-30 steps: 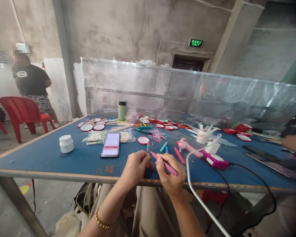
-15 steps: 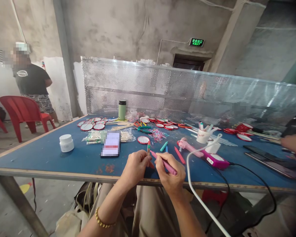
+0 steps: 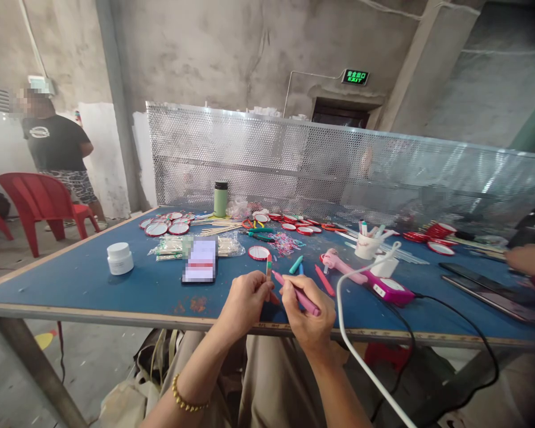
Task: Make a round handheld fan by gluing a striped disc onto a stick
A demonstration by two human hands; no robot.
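My left hand (image 3: 245, 300) is closed on a thin wooden stick (image 3: 268, 268), which stands upright above the fingers and bears coloured bands, green and red among them. In my right hand (image 3: 314, 321) is a pink marker pen (image 3: 310, 305), held in a writing grip with its tip pointing left, close beside the stick. Whether the tip touches the stick I cannot tell. Just beyond the hands lie a teal marker (image 3: 296, 264), a red marker (image 3: 325, 280) and a red-rimmed round disc (image 3: 259, 253).
A phone (image 3: 200, 260), a white jar (image 3: 120, 259) and bagged sticks (image 3: 229, 245) are to the left. A cup of pens (image 3: 367, 245), a pink device (image 3: 341, 264) and a white cable (image 3: 345, 333) are right. A co-worker's hand (image 3: 528, 260) shows at far right.
My hands, the stick and the marker look unmoved. At the far right, the co-worker's hand has shifted slightly.
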